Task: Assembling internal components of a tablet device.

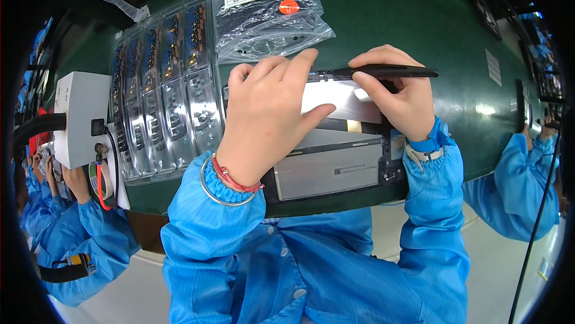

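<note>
Black tweezers point(392, 71) lie in my right hand point(407, 93), pinched between thumb and fingers. Their tip points left, at the far edge of an opened tablet-like device with a silver panel point(329, 171) and a black frame. My left hand point(269, 105) spreads over the device's left side, thumb apart from the fingers, and covers part of it. Its fingertips are near the far edge, close to the tweezer tip. Whatever small part the tip touches is too small to make out. A brighter silver area point(341, 97) shows between my hands.
Left of the device stand clear plastic trays point(136, 144) holding rows of small parts. A clear bag point(239, 24) of dark pieces lies beyond my hands. At far left is a white box point(81, 120) with a hose and cables. Other people in blue sleeves point(515, 174) sit on both sides.
</note>
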{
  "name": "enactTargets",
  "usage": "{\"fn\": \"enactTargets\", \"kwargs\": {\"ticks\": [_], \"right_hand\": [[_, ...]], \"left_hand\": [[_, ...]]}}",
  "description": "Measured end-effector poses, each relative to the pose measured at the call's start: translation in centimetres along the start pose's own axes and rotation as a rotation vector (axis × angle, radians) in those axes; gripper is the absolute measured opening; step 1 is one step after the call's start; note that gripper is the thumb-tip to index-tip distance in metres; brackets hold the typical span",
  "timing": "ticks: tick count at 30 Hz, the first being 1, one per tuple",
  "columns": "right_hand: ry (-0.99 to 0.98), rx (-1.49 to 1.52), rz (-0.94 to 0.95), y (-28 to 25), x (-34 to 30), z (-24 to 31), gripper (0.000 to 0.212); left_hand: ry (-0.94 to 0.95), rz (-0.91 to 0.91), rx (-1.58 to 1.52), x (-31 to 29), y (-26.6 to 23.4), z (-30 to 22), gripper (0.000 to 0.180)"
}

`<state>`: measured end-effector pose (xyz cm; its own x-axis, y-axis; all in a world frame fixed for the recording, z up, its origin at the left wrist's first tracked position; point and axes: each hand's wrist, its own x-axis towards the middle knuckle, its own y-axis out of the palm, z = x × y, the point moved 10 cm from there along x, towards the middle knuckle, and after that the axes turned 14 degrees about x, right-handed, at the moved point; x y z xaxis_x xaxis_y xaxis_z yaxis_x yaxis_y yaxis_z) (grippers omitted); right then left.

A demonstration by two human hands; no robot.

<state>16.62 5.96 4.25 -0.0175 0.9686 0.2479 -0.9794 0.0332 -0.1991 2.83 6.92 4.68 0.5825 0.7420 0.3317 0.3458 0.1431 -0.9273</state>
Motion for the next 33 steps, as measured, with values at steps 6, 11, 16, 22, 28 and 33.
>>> {"fn": "enactTargets", "kwargs": {"ticks": [6,11,16,22,28,33], "right_hand": [[-0.014,-0.048,0.027,0.4,0.1,0.4,0.014],[-0.026,-0.068,0.029,0.2,-0.1,0.4,0.014],[-0.034,0.042,-0.037,-0.1,-0.2,0.4,0.011],[-0.31,0.223,-0.227,-3.7,-1.0,3.8,0.005],[-0.223,0.049,-0.418,-7.5,-9.1,5.9,0.007],[0.079,-0.589,-0.408,-6.5,-12.5,2.9,0.011]], "left_hand": [[0.01,0.002,-0.001,-0.1,0.0,-0.1,0.064],[0.018,-0.004,-0.012,-0.1,0.0,-0.3,0.064],[0.043,-0.05,0.013,-0.2,-0.6,-0.1,0.065],[0.021,-0.23,-0.011,-1.1,-4.9,-0.8,0.062],[-0.172,-0.219,0.045,-10.2,-10.5,3.3,0.055],[-0.353,-0.226,0.198,-12.9,-10.3,13.5,0.034]]}}
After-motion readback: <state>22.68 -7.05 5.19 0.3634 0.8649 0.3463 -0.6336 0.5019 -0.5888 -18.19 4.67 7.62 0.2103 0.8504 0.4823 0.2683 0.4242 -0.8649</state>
